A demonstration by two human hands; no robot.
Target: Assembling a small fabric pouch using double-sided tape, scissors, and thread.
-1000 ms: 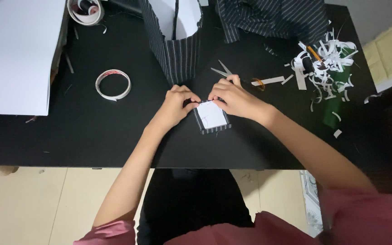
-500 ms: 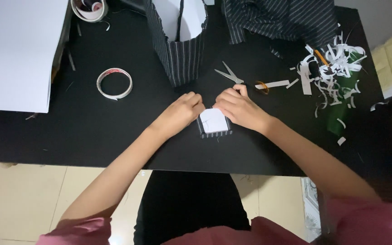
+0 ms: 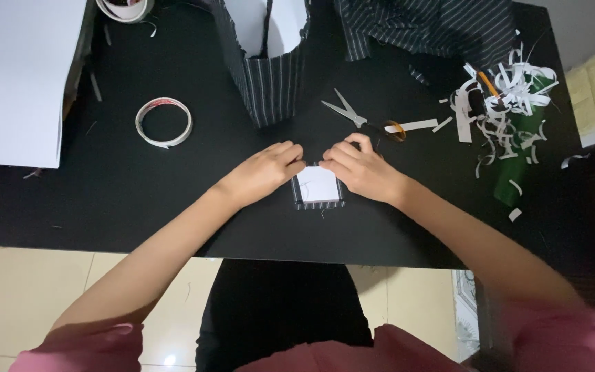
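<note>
The card, edged in striped cloth, is lying flat between both hands; the left hand and right hand are pinching its top edge, seemingly pressing the cloth fold down.

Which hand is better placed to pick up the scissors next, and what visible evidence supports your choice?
Probably the right hand. The scissors lie just beyond its fingers, while the left hand is farther away, across the small striped piece that both hands are pressing on.
</note>
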